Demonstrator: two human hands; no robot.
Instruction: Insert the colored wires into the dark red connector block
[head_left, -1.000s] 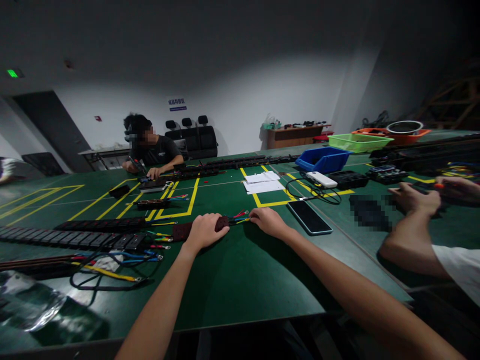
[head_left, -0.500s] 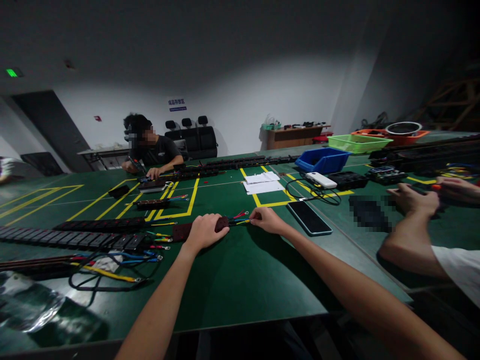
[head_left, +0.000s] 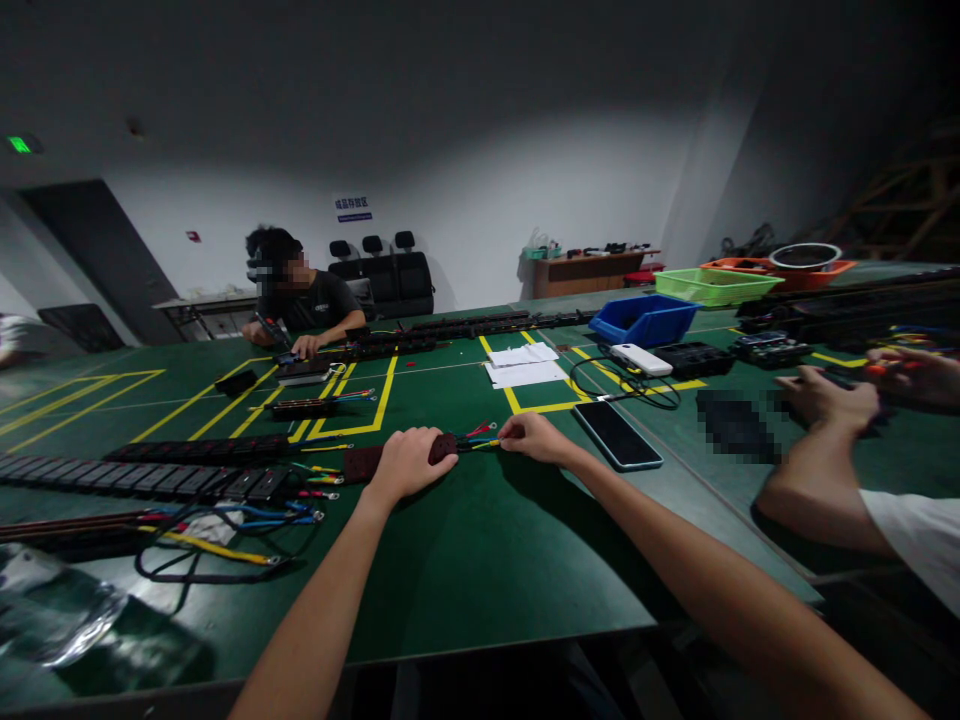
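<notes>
A dark reddish-brown block with wires (head_left: 361, 462) lies on the green table in front of me. My left hand (head_left: 409, 462) is wrapped over the block, its fingers curled around the right end. Red, blue, green and yellow wires come out of that end. My right hand (head_left: 531, 438) pinches the tip of the yellow wire (head_left: 486, 443) between thumb and fingers; the fingers cover the wire's end. A phone (head_left: 621, 436) lies just right of my right hand.
Long black strips (head_left: 150, 480) with lugged wires lie at the left, near a clear plastic bottle (head_left: 60, 610). White papers (head_left: 525, 365), a blue bin (head_left: 645, 318) and a white power bank (head_left: 642, 360) are farther back. One co-worker sits opposite; another's hands (head_left: 832, 400) work at the right.
My hands keep almost the same pose on the block and the yellow wire. The whole view has shifted very slightly. At the right, the co-worker's far hand has moved a little.
</notes>
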